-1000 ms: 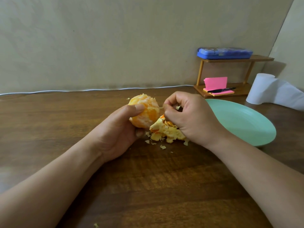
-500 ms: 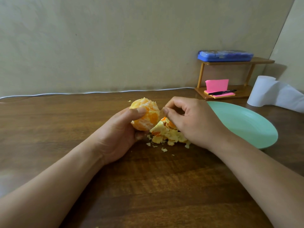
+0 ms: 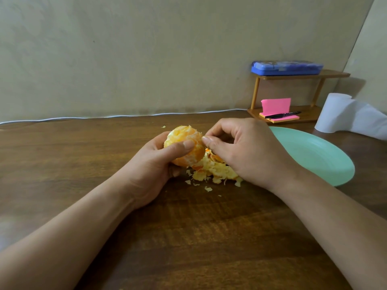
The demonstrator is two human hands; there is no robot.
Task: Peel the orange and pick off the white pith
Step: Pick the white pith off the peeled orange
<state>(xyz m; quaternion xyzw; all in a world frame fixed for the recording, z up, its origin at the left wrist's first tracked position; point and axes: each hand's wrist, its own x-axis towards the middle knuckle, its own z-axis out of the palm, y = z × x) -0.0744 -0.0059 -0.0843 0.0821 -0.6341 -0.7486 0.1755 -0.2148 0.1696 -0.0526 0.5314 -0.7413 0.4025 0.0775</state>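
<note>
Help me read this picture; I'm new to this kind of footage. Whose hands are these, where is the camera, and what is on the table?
No machine here: a person works bare-handed, filmed by a wide-angle camera on their head, looking forward and down. The left hand has its grip around a peeled orange. The right hand pinches at the fruit's side, probably picking pith. A pile of peel scraps lies on the wooden table. To the right is a green plate, and behind it a paper roll and a small shelf.
</note>
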